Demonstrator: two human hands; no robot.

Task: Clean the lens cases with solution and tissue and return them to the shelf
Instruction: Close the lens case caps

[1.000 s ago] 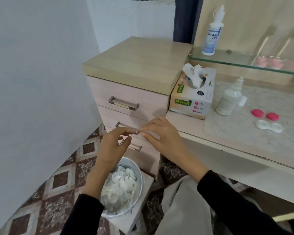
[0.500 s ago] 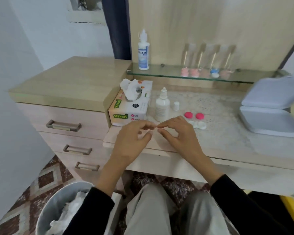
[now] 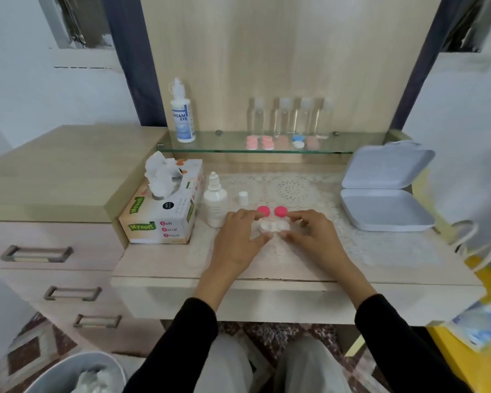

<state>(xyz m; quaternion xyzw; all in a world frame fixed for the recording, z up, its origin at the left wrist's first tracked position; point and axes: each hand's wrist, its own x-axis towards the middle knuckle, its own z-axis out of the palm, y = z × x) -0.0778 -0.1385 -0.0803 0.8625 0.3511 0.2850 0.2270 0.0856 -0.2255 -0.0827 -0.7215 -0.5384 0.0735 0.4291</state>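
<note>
A white lens case (image 3: 271, 226) lies open on the lace mat, with its two pink caps (image 3: 263, 211) (image 3: 280, 211) just behind it. My left hand (image 3: 238, 239) and my right hand (image 3: 313, 236) flank the case, each pinching one end between thumb and fingers. A forefinger of each hand touches a pink cap. A small white solution bottle (image 3: 215, 202) stands uncapped to the left, its cap (image 3: 243, 198) beside it. The tissue box (image 3: 165, 214) is further left. More lens cases, pink (image 3: 260, 142) and blue (image 3: 298, 140), sit on the glass shelf (image 3: 224, 143).
A tall solution bottle (image 3: 183, 114) and several clear bottles (image 3: 292, 117) stand on the shelf. An open pale blue box (image 3: 386, 194) lies at the right. The drawer unit (image 3: 40, 253) is at the left, and a bin (image 3: 74, 373) with used tissue is on the floor.
My view has swung from the bin up to the desk. Both hands have moved forward from the desk's front edge onto the white lens case.
</note>
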